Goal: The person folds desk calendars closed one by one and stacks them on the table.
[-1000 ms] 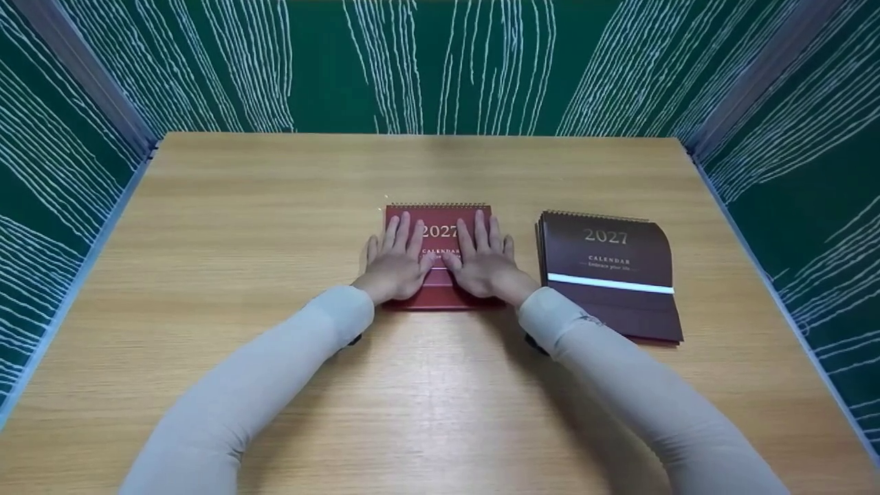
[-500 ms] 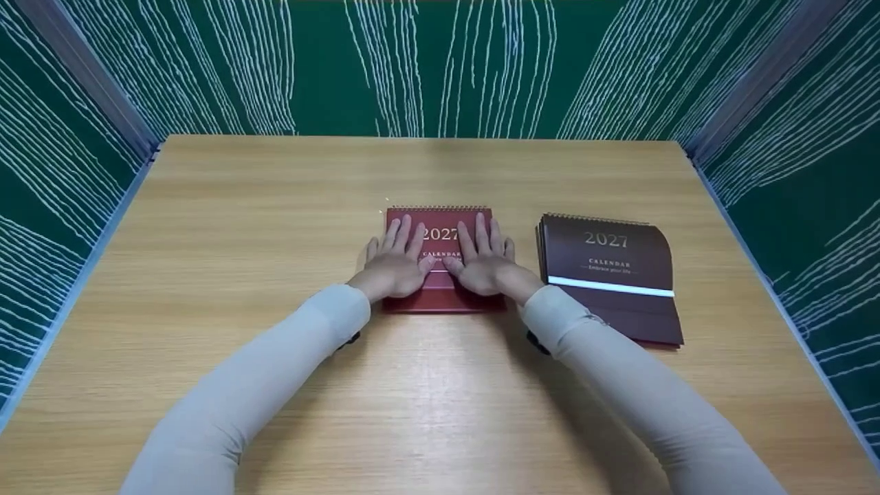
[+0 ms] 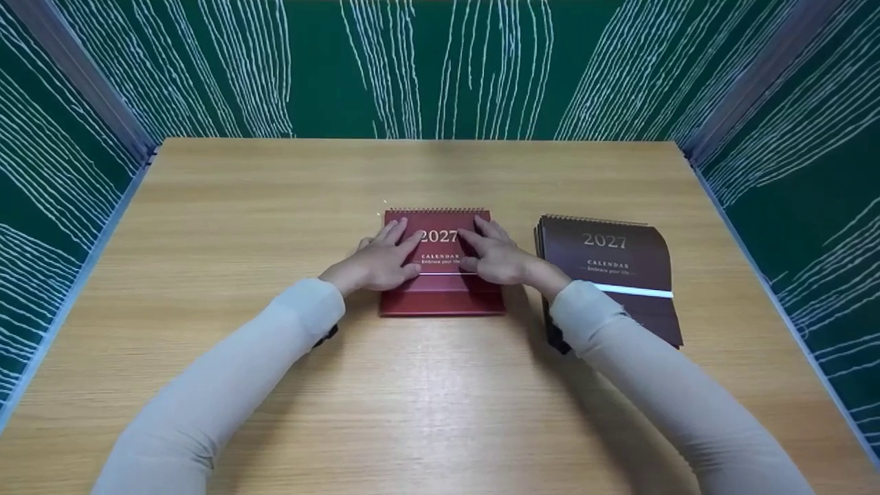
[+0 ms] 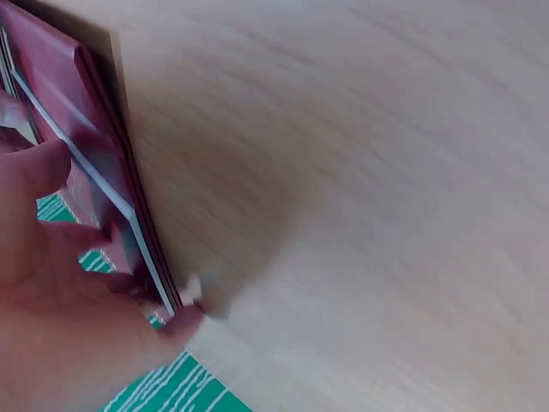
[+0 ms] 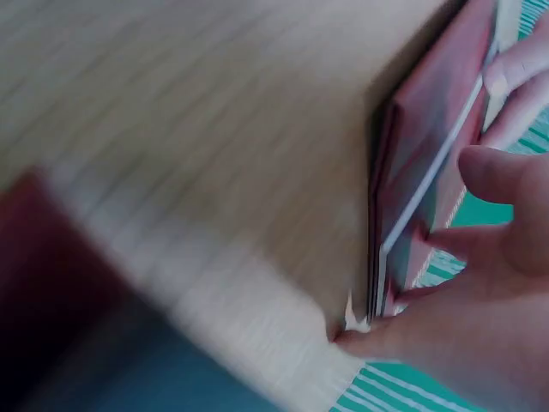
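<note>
A red desk calendar (image 3: 440, 301) marked 2027 lies flat at mid-table, its spiral binding along the far edge and a thin pale band across its cover. My left hand (image 3: 378, 262) rests spread over its left side, fingertips on the cover. On the opposite side my right hand (image 3: 502, 258) touches the cover with spread, slightly bent fingers. In the left wrist view, the little finger of the left hand (image 4: 69, 318) reaches down beside the calendar's edge (image 4: 107, 129). The right wrist view shows the right hand (image 5: 480, 300) in much the same way at the other edge.
A dark brown 2027 calendar (image 3: 605, 254) with a white band lies to the right, its right edge slightly curled up; my right sleeve (image 3: 632, 344) overlaps it. Green walls (image 3: 316, 69) with white streaks stand behind the wooden table (image 3: 275, 185) and at its sides.
Both hands have shifted outward, away from each other, and the wrists have swung wider. More of the red cover shows between them. The calendars stay in place.
</note>
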`<state>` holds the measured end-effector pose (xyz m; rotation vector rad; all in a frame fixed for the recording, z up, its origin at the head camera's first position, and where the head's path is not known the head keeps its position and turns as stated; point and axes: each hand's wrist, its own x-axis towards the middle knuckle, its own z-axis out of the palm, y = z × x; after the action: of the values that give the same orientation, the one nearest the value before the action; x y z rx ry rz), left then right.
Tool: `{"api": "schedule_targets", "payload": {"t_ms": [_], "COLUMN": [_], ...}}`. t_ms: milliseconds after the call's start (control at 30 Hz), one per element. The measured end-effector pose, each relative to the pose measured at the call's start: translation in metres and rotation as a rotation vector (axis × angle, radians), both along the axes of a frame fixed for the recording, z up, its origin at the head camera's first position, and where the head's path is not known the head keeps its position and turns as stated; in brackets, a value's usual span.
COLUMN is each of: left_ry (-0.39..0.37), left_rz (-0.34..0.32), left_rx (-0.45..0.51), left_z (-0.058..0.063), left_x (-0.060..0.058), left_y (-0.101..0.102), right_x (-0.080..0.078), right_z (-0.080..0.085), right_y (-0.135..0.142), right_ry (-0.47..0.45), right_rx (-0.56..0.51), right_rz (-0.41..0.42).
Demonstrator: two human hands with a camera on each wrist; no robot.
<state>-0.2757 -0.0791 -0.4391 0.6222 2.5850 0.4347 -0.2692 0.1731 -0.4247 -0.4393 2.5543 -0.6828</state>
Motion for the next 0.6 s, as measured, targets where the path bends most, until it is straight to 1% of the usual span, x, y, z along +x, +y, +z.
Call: {"api": "schedule_targets", "payload": {"t_ms": [100, 133, 200, 300, 400, 467, 533, 600], "left_ry": [0.019, 0.021, 0.019, 0.006, 0.007, 0.013, 0.012, -0.011], "left_rz": [-0.007, -0.005, 0.006, 0.036, 0.070, 0.098, 0.133, 0.170], "left_rx": [0.048, 0.062, 0.095, 0.141, 0.191, 0.236, 0.277, 0.320], "left_z": [0.010, 0.011, 0.013, 0.017, 0.022, 0.026, 0.030, 0.033], "left_x": [0.005, 0.005, 0.007, 0.008, 0.007, 0.006, 0.005, 0.005], "left_y": [-0.005, -0.007, -0.010, -0.016, -0.022, -0.026, -0.030, -0.034], "right_x": [-0.001, -0.001, 0.000, 0.000, 0.001, 0.002, 0.002, 0.003], "right_z": [0.007, 0.009, 0.014, 0.022, 0.030, 0.034, 0.037, 0.039], "right_y": [0.009, 0.012, 0.017, 0.024, 0.030, 0.035, 0.040, 0.044], "right_ry": [0.004, 0.003, -0.007, -0.048, -0.146, -0.219, -0.300, -0.366], "right_rx": [-0.118, -0.146, -0.185, -0.231, -0.301, -0.367, -0.451, -0.531], "right_rz": [-0.048, -0.067, -0.106, -0.146, -0.207, -0.256, -0.306, -0.347]}}
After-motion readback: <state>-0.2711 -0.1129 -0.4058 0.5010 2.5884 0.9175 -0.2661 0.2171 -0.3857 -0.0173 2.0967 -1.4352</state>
